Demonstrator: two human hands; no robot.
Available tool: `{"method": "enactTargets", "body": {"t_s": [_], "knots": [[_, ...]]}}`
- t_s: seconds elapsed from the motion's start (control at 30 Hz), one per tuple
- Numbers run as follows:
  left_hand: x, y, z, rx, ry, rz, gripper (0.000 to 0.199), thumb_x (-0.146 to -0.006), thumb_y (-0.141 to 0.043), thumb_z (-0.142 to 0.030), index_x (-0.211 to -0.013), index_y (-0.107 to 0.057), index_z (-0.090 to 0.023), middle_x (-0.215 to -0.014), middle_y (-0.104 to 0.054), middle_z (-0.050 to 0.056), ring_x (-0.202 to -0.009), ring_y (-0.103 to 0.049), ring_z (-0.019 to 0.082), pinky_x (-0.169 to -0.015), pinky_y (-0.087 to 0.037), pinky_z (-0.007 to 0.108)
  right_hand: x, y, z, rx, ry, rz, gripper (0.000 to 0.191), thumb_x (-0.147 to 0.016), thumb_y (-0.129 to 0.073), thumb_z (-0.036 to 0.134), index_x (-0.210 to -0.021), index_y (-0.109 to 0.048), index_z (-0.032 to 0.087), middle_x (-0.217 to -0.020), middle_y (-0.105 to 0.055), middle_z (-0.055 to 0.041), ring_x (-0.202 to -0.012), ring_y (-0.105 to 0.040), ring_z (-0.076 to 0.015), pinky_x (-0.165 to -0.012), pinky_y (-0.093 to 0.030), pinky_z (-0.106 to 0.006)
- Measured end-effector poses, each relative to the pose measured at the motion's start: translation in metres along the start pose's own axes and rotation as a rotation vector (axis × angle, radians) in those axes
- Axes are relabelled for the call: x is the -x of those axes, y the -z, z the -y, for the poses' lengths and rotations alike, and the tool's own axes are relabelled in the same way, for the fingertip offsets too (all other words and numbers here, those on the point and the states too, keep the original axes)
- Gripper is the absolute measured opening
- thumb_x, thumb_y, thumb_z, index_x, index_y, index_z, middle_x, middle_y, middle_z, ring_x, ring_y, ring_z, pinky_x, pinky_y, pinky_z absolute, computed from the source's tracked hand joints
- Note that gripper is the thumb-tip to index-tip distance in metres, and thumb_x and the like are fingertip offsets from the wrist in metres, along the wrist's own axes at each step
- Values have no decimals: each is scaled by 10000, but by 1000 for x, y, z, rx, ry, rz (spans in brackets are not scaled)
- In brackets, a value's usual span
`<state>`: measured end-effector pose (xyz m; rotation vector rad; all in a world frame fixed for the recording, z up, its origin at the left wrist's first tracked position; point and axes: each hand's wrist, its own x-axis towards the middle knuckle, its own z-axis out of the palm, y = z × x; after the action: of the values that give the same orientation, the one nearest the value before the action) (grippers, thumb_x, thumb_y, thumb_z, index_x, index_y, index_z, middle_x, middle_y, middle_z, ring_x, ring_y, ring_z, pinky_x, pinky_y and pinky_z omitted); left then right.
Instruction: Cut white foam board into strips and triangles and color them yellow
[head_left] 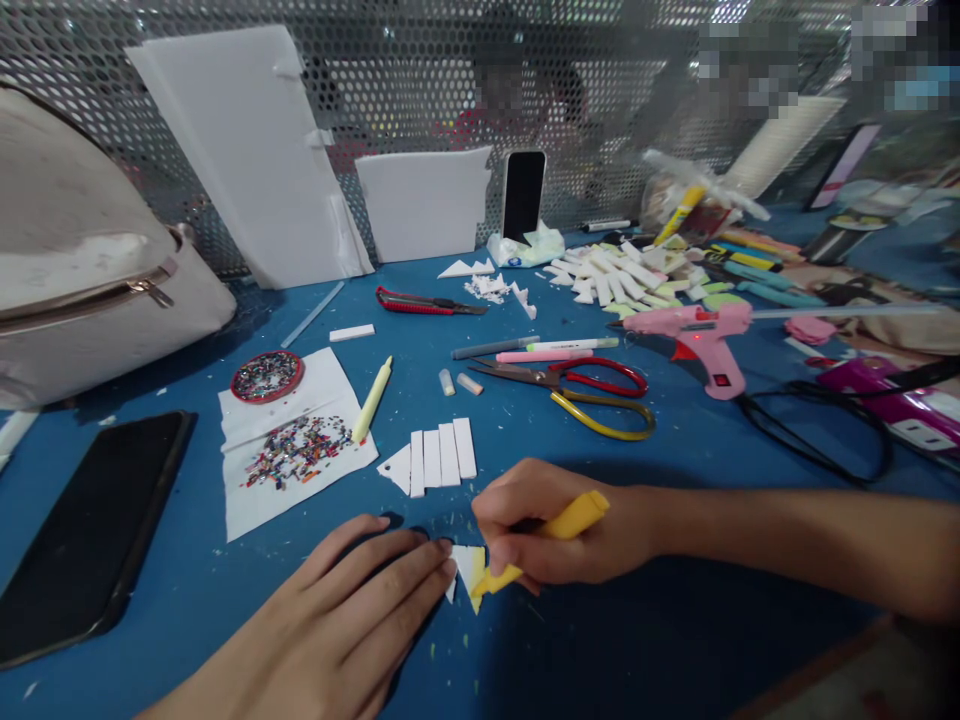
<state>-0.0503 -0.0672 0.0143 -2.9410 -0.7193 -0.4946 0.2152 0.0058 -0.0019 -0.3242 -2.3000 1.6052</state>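
My right hand point(555, 525) grips a yellow marker point(581, 515), its tip against a small white foam piece point(466, 565) whose right edge is coloured yellow. My left hand point(367, 600) lies flat with fingers stretched out, the fingertips touching that piece's left side. Just beyond, several white foam strips point(444, 455) stand in a row beside a pointed white piece with a small hole point(398, 467). A pale yellow marker point(373, 400) rests partly on a white paper sheet point(255, 508), where loose sequins point(300, 448) are spread.
Red-and-yellow-handled scissors point(559, 375), a red box cutter point(427, 301) and a pink glue gun point(697, 330) with a black cord lie beyond my hands. A black phone point(90, 530) is at left by a backpack point(97, 270). White foam offcuts point(615, 272) are heaped at the back right.
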Motion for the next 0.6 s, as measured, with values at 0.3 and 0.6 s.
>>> {"method": "enactTargets", "body": {"t_s": [0.3, 0.6], "knots": [[-1, -1, 0, 4, -8, 4, 349, -1090, -404, -233, -1287, -682, -161, -1245, -728, 20, -1159, -628, 149, -1225, -226, 282, 0, -1, 1, 46, 76, -48, 259, -990, -515, 284, -753, -498, 180, -610, -522, 29, -549, -493, -83, -535, -369, -189], [-2, 1, -1, -12, -9, 15, 361, -1100, -387, -259, -1265, -692, -159, -1241, -735, 7, -1142, -638, 144, -1232, -200, 277, 0, 2, 4, 63, 52, -68, 267, -989, -504, 263, -736, -478, 181, -603, -517, 30, -540, -487, -81, -525, -356, -182]]}}
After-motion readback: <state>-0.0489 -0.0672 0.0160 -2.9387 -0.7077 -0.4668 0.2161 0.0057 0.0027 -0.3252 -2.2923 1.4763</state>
